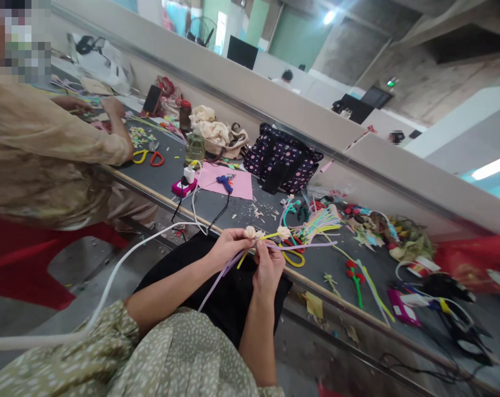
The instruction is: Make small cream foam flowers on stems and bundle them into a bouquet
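Observation:
My left hand (230,247) is closed, thumb and fingers pinching a small bunch of pipe cleaners with cream fluffy heads. Close beside it, my right hand (270,270) pinches the same bunch from below. One yellow pipe cleaner (270,236) ends in a cream pom-pom-like head (283,232). Another cream head (250,232) sits by my left fingertips. A long lilac pipe cleaner (312,246) runs out to the right, and lilac and yellow ends trail below my hands. Yellow-and-red handled scissors (293,258) lie just behind my right hand, partly covered.
Loose pipe cleaners (322,223) are heaped to the right. A blue glue gun (225,183) rests on a pink sheet (245,184), near a magenta power strip (184,186). A white cable (140,240) crosses at my left. A co-worker's arm (120,132) reaches over the table's left part.

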The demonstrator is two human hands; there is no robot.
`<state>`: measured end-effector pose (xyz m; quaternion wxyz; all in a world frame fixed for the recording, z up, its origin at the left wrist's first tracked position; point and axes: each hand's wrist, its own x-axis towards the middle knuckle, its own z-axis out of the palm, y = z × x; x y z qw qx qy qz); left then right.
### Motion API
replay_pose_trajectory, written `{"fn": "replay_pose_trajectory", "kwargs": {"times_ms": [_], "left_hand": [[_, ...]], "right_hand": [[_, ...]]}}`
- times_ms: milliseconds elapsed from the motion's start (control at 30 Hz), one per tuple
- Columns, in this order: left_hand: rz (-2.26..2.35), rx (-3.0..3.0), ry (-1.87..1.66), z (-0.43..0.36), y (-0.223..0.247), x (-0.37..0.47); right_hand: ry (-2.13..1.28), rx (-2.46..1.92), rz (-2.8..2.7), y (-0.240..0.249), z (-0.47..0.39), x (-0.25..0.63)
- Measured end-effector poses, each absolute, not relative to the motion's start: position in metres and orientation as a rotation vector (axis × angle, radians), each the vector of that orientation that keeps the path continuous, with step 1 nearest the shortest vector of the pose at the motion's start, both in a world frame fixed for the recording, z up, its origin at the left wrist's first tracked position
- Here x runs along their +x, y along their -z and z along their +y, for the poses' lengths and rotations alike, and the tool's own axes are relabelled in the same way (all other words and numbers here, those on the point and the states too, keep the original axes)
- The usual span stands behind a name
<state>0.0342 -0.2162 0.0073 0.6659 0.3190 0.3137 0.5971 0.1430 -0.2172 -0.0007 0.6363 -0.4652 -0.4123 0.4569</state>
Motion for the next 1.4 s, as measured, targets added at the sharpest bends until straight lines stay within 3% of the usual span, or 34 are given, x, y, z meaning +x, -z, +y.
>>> {"fn": "replay_pose_trajectory", "kwargs": {"times_ms": [633, 1133, 1400], "left_hand": [[0.763, 0.686, -1.490, -0.216, 0.000, 0.044], [0.534, 0.586, -1.211, -0.210, -0.004, 0.031], [0.530, 0.656, -1.129, -0.200, -0.001, 0.025]], "right_hand": [[-0.621, -1.065, -1.275, -0.002, -0.223, 0.143], [-0.860, -0.984, -1.202, -0.001, -0.215, 0.156], [-0.496, -1.094, -1.411, -0.004, -0.211, 0.169]]}}
